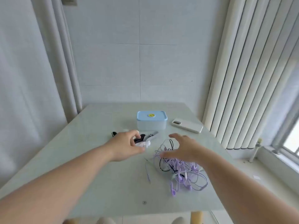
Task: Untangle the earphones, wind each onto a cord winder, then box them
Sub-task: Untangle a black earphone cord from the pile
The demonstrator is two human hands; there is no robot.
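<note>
A tangle of purple, black and white earphones (181, 172) lies on the glass table (97, 175), right of centre. My right hand (182, 148) hovers over its far side with fingers spread, holding nothing. A small heap of black and white cord winders (146, 139) lies left of the tangle. My left hand (127, 145) reaches into that heap, thumb and fingers curled around a white winder. One more black winder (114, 133) lies apart, further left. A light blue lidded box (152, 120) stands behind, its lid on.
A white phone (187, 125) lies face down right of the box. White curtains hang on the left and vertical blinds on the right, with a window sill beyond the table's right edge. A tiled wall backs the table.
</note>
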